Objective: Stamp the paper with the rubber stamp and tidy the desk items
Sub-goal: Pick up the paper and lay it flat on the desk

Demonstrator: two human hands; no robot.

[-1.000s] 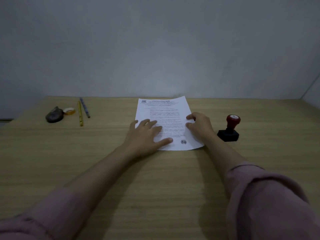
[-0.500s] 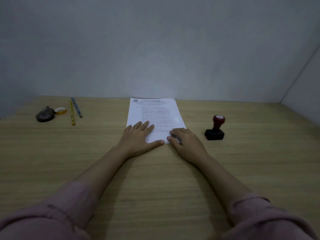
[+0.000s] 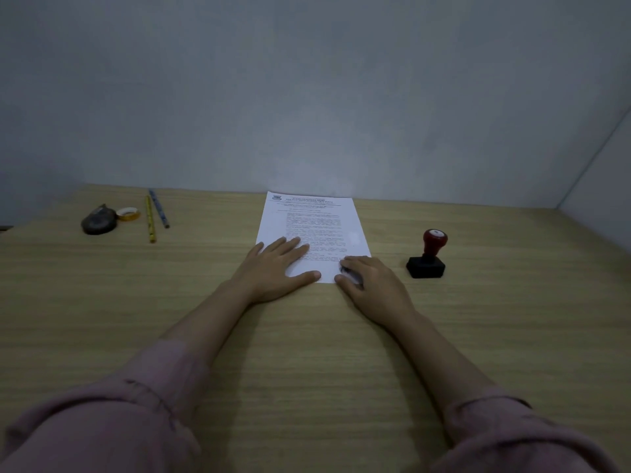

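Near the desk's (image 3: pixel 102 302) far left corner lie a dark pouch (image 3: pixel 98 221), tape roll (image 3: pixel 127 213) and two pencils (image 3: pixel 150 218). At the far edge's middle, the paper (image 3: pixel 317 220) lies under the flat, open left hand (image 3: pixel 278 269) and right hand (image 3: pixel 374 286), whose grip holds nothing. The rubber stamp (image 3: pixel 428 256) stands upright just right.

Printed lines and a header crest cover the paper (image 3: pixel 312 227), but all too blurred to read.

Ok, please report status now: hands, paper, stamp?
Left hand flat on paper. Right hand at its near corner. Rubber stamp upright, untouched. Nothing blocking.
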